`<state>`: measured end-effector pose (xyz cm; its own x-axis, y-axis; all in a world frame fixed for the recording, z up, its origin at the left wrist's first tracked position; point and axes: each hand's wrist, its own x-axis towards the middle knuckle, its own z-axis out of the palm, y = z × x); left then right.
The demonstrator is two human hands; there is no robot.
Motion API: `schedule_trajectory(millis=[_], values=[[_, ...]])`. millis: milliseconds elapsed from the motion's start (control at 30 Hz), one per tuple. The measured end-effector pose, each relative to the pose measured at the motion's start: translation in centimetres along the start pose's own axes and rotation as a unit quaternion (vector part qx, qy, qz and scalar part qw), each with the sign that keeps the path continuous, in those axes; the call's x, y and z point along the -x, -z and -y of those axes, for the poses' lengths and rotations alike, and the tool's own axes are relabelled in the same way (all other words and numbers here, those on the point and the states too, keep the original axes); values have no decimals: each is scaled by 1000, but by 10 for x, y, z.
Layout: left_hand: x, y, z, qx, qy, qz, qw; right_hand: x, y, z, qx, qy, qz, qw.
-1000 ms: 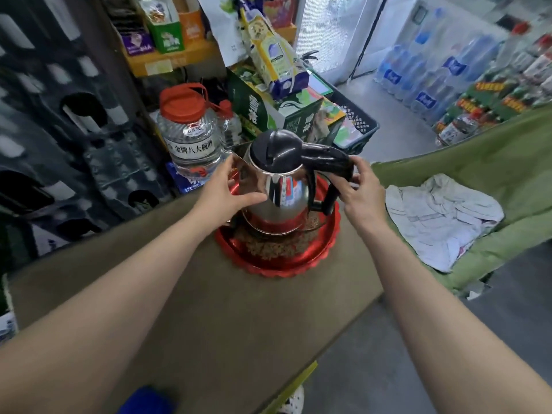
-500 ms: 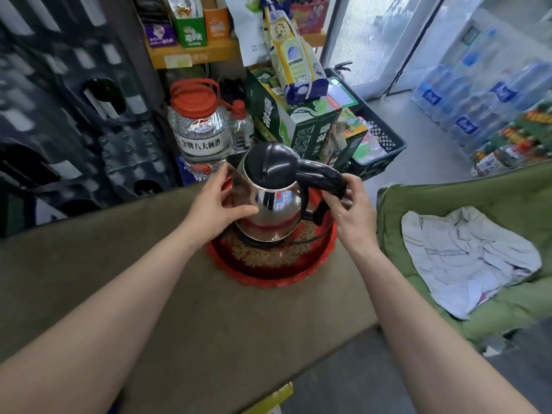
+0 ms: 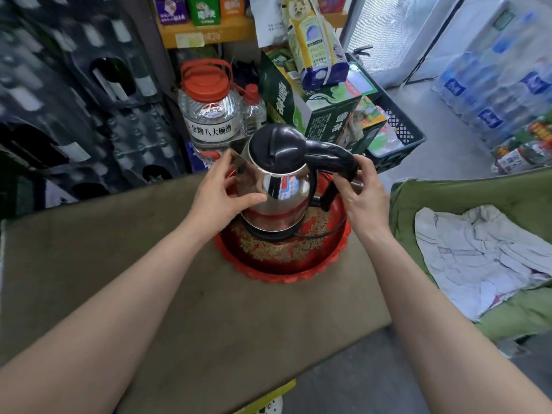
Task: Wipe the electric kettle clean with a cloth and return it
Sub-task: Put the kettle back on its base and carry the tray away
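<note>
On a brown table [image 3: 209, 309] in a shop, left hand [image 3: 222, 192] cupped the kettle [image 3: 277, 186] body, right hand [image 3: 363, 198] gripped its handle, kettle upright on base in red tray [image 3: 280, 264], cloth [image 3: 484, 258] well apart to the right, nearer right hand.

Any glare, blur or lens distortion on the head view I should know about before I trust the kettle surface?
Head view: the kettle body mirrors the shop in bright streaks, so dirt is hard to judge. Wide-angle bending curves the table edges and stretches both forearms. The dark crates at left are smeared. Daylight from the doorway washes out the upper right.
</note>
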<state>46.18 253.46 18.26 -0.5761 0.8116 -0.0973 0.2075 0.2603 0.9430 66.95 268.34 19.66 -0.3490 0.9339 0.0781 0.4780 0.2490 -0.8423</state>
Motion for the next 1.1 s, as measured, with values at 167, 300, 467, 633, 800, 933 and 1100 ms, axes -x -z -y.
schedule_trajectory(millis=[167,300,467,633,800,933,1100], values=[[8,2,1,7,10,-7,1000,-2,-2,1,8,-12,26,1000],[9,-1,-2,24,11,6,1000,3,3,-3,9,-10,19,1000],[3,-11,-1,21,12,25,999,10,5,-9,14,-31,-4,999],[-1,-5,7,13,23,30,999,3,-3,-8,11,-34,2,999],[1,-8,8,17,24,26,999,4,-4,-11,4,-36,13,999],[1,-11,9,18,22,12,1000,3,-4,-10,7,-24,10,1000],[-2,-12,16,33,12,4,999,-2,-3,-18,4,-18,34,999]])
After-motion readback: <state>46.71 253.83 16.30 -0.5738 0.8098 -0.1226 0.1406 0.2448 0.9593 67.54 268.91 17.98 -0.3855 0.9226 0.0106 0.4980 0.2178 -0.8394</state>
